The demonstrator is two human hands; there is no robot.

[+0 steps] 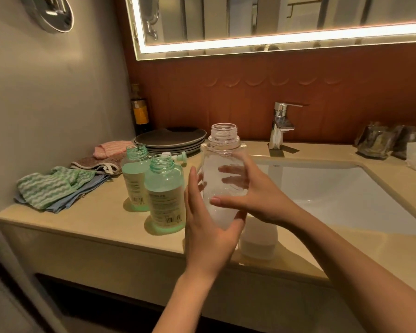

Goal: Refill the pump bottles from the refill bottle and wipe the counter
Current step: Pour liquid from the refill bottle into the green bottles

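I hold a clear, uncapped bottle [222,150] upright above the counter [94,222], with a whitish film inside it. My left hand [207,231] grips its lower left side and base. My right hand [257,195] wraps around it from the right, thumb in front and fingers showing through the plastic. Two uncapped green pump bottles stand to its left, one nearer [165,195] and one farther back [135,179], each holding pale liquid. A pump head [175,156] lies behind them. A white container [257,243] stands on the counter below my right wrist, partly hidden.
Folded cloths [51,188] lie at the counter's left end, with a stack of dark plates [171,139] and a dark bottle [139,111] behind. The sink basin [334,198] and faucet [280,126] are to the right. Glass items [380,140] stand at the far right.
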